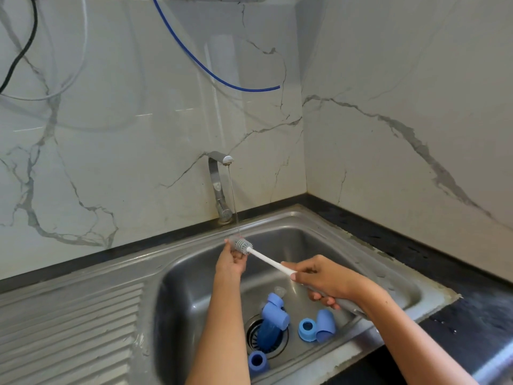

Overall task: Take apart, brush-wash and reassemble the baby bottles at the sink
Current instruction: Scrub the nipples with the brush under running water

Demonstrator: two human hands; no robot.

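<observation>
A home kitchen: a stainless steel sink (277, 223) with drainboard, tap (219, 187) behind it, marble-look wall tiles (138, 162).

Sink (291, 218) plain grey steel, its drainboard to the left ribbed in parallel lines. Inside sink: blue bottle (268, 333) darker at its body, over the black-slotted drain (254, 336); light blue ring (307, 330) with dark centre and paler blue cap (325, 325) right of drain; mid-blue ring (258, 362) at sink's near edge. Brush (243, 245) above sink: grey bristle head, white handle turning grey at the far end. Tap (219, 187) behind sink, shiny silver. Table (416, 245) around sink black, speckled. Wall (138, 134) behind sink white marble with grey veins. Blue tube (205, 68), white cable (83, 37), black cable (25, 51) on wall above sink.
</observation>
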